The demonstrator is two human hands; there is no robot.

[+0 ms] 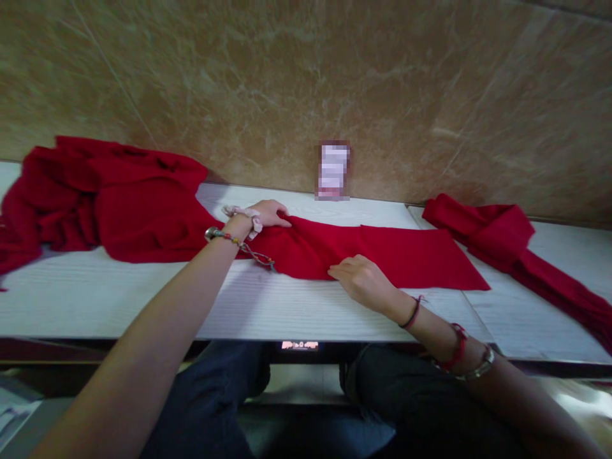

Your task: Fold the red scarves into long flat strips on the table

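Observation:
A long red cloth lies across a white table, partly flattened in the middle. My left hand rests at the cloth's far edge, fingers together, pressing down on it. My right hand sits at the cloth's near edge, fingers curled onto the fabric. A bunched heap of the red cloth lies to the left of my left hand. Bracelets hang on both wrists.
Another red cloth trails off the right side of the table. A small blurred card stands against the brown stone wall behind. My knees show below the table's front edge.

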